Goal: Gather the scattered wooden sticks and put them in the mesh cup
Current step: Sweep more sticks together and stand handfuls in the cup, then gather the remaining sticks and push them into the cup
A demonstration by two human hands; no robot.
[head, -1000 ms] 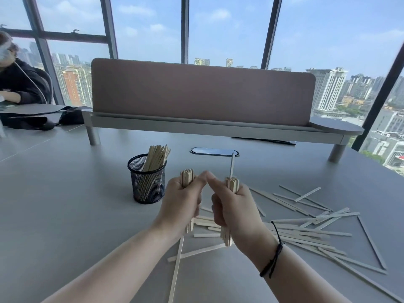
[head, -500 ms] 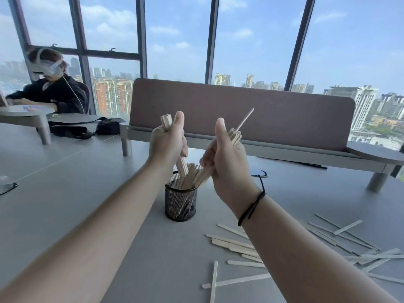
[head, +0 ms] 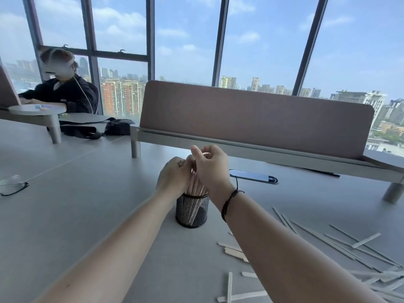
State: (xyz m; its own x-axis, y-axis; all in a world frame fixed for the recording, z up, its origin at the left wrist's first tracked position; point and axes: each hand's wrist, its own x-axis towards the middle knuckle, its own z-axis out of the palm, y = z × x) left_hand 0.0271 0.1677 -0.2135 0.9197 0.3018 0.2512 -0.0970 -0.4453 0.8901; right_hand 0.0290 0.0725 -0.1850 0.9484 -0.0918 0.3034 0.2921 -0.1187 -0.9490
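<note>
Wooden sticks point(head: 341, 240): light, stiff, loose toward the counter's right edge, best pinched mid-length in bundles; your left hand point(head: 173, 180) and right hand point(head: 209, 166) curl around sticks over the mesh cup point(head: 192, 212).

A grey table point(head: 65, 204) carries a pink divider point(head: 255, 119) on a raised shelf point(head: 284, 159). A dark oval cable port point(head: 253, 176) lies just before it. Glasses point(head: 12, 185) rest far left. A seated person point(head: 63, 92) sits beyond a black bag point(head: 98, 129), windows point(head: 185, 40) behind.
</note>
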